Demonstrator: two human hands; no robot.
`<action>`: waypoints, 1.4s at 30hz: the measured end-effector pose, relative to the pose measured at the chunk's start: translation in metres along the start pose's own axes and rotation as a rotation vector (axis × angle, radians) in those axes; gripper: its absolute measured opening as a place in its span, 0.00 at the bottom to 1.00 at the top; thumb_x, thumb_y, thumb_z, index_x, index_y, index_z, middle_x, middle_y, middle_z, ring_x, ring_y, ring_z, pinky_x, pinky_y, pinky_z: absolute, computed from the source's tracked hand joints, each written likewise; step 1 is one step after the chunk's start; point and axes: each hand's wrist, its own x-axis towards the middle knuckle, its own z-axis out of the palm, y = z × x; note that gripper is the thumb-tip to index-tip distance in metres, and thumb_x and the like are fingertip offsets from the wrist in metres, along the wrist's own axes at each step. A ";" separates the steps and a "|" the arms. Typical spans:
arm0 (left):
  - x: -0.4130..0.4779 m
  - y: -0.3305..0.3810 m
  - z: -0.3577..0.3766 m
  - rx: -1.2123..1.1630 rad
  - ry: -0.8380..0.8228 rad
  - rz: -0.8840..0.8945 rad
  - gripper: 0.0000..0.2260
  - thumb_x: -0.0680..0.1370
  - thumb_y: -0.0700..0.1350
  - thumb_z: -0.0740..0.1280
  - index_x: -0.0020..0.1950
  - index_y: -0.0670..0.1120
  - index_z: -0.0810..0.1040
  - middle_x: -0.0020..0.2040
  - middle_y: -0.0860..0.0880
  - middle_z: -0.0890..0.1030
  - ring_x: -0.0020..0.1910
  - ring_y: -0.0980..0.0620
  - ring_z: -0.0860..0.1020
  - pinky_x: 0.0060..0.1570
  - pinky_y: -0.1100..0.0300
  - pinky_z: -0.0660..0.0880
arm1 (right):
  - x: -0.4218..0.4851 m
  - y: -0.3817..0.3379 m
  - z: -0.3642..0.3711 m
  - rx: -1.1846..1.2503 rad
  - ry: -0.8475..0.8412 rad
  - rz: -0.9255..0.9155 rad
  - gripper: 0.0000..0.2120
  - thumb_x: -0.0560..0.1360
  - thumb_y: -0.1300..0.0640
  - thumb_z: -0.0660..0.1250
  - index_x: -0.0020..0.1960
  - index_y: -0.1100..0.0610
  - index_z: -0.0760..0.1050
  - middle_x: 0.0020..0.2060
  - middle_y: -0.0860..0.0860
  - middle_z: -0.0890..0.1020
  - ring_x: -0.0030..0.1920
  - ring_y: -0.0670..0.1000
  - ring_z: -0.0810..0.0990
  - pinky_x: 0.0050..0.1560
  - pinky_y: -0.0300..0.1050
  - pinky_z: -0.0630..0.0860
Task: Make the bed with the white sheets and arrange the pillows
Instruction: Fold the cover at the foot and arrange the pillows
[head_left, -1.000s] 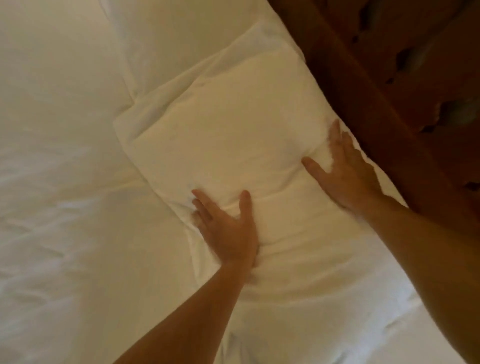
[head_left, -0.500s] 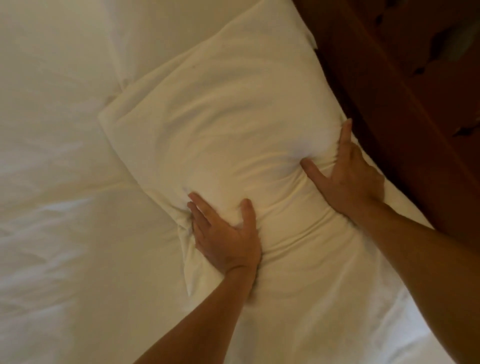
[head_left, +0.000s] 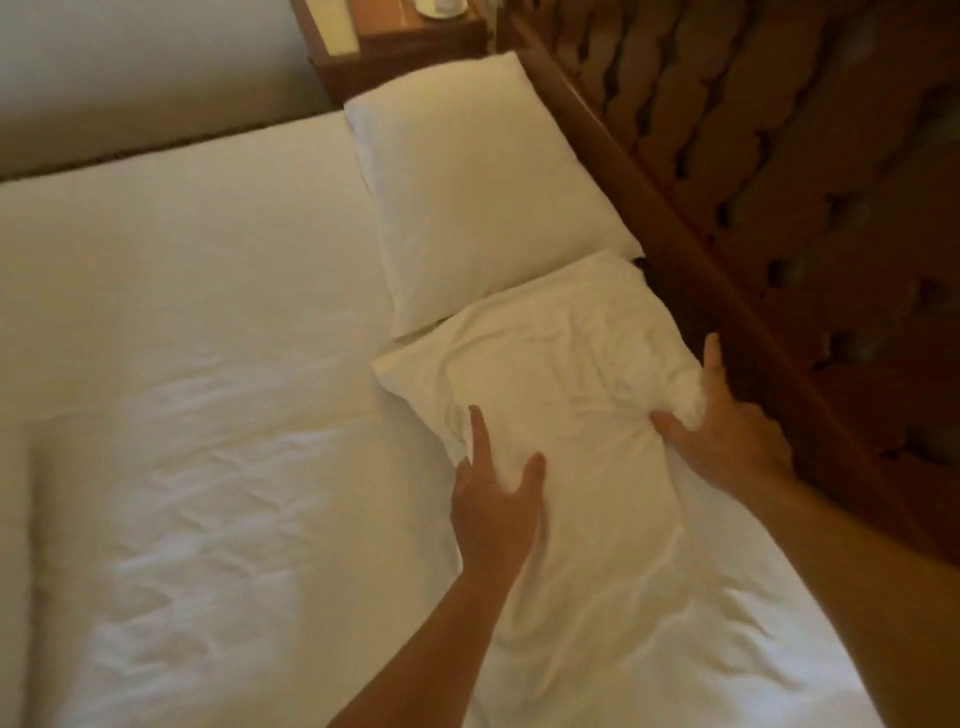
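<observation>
Beside the headboard (head_left: 779, 208), right hand (head_left: 727, 441) grips near pillow (head_left: 545, 364), fingers (head_left: 712, 358) partly hidden.

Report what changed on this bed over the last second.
The right hand, flat on the near pillow before, now bunches its headboard-side edge between thumb and fingers. The left hand went from pressing flat to resting with spread fingers on the opposite edge. The pillow's cover is more crumpled. Unchanged: the pillow lies on the white sheet beside the wooden headboard.
</observation>
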 end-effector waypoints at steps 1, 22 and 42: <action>-0.007 0.002 -0.013 0.035 -0.010 0.019 0.35 0.79 0.62 0.66 0.78 0.69 0.46 0.66 0.45 0.77 0.64 0.43 0.77 0.65 0.52 0.71 | -0.015 -0.002 -0.006 0.000 -0.017 -0.039 0.44 0.79 0.35 0.61 0.80 0.40 0.31 0.65 0.61 0.77 0.61 0.66 0.78 0.57 0.56 0.72; -0.198 0.018 -0.360 0.270 0.222 -0.028 0.36 0.79 0.65 0.63 0.79 0.44 0.64 0.73 0.38 0.70 0.72 0.39 0.68 0.72 0.49 0.65 | -0.334 -0.165 -0.110 0.396 0.020 -0.287 0.18 0.82 0.46 0.60 0.72 0.39 0.73 0.67 0.54 0.79 0.65 0.60 0.77 0.66 0.52 0.73; -0.341 -0.206 -0.652 0.329 0.382 -0.195 0.45 0.75 0.73 0.61 0.82 0.44 0.57 0.78 0.40 0.63 0.77 0.41 0.61 0.76 0.48 0.59 | -0.612 -0.382 0.029 0.449 -0.166 -0.454 0.19 0.81 0.46 0.62 0.71 0.41 0.74 0.64 0.55 0.81 0.63 0.59 0.79 0.63 0.46 0.73</action>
